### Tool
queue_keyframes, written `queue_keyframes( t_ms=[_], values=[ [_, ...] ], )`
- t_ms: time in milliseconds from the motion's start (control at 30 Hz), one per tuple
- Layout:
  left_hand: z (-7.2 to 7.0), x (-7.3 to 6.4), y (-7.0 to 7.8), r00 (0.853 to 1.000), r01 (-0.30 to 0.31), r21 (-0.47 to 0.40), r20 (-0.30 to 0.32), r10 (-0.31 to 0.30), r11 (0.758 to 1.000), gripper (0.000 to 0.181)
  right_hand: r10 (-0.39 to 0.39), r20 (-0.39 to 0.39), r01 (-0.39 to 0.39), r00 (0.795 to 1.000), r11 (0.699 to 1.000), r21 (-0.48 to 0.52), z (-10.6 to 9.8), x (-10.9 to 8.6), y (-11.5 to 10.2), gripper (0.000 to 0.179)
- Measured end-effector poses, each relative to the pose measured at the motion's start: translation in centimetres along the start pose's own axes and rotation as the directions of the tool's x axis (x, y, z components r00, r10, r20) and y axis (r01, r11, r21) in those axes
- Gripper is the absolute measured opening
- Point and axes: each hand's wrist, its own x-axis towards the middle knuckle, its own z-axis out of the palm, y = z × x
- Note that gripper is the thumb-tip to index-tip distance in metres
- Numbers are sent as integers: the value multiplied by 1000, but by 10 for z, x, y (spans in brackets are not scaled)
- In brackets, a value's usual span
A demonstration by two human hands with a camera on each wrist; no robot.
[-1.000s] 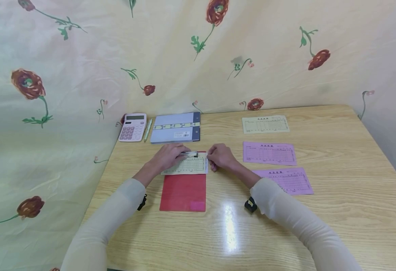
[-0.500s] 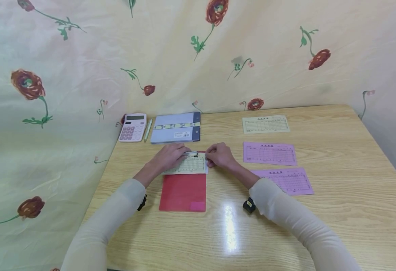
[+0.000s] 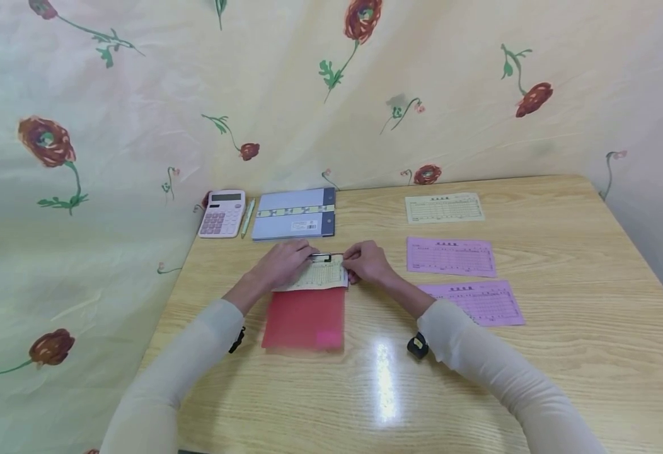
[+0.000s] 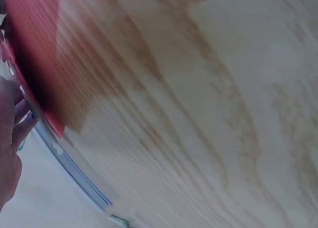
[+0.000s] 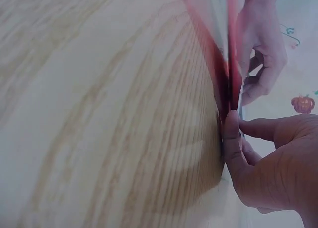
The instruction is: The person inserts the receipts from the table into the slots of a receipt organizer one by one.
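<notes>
A small red clipboard (image 3: 303,321) is tilted, its near end raised off the table with a shadow below. Under its metal clip (image 3: 321,256) lies a pale printed slip (image 3: 321,277), with a white edge of paper showing at its right. My left hand (image 3: 283,261) grips the board's upper left beside the clip, covering part of the slip. At the upper right corner, my right hand (image 3: 368,261) pinches the board's edge between thumb and fingers. The right wrist view shows the thumb (image 5: 232,126) against the board. In the left wrist view, fingers (image 4: 22,121) hold the red edge.
Behind the clipboard lie a pink calculator (image 3: 222,214), a pen (image 3: 248,218) and a blue notebook (image 3: 288,221). To the right are a pale slip (image 3: 445,208) and two purple slips (image 3: 450,256), the nearer partly behind my right forearm. A floral cloth (image 3: 286,82) hangs behind the table.
The clipboard's near end has risen from the table, and the slip has tilted with it. My right fingers have shifted slightly left onto the corner; the left hand stays nearly still.
</notes>
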Motion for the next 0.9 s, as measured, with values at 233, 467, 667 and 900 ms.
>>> queue_keyframes(
  t_ms=[233, 467, 667, 900],
  values=[
    [1, -1, 2, 1000, 13, -27, -18, -14, 1000, 29, 24, 46, -25, 999, 1000, 8, -6, -2, -5, 36],
    [1, -1, 1, 1000, 24, -34, -17, -24, 999, 29, 53, 39, -55, 998, 997, 55, -7, 0, -9, 36],
    [0, -1, 0, 1000, 30, -36, -8, -30, 999, 30, 58, 7, -58, 998, 997, 47, 3, 5, -5, 25],
    [0, -1, 2, 1000, 15, 16, 7, -15, 1000, 32, 12, -61, -13, 998, 1000, -10, 9, 4, 1, 21]
  ],
)
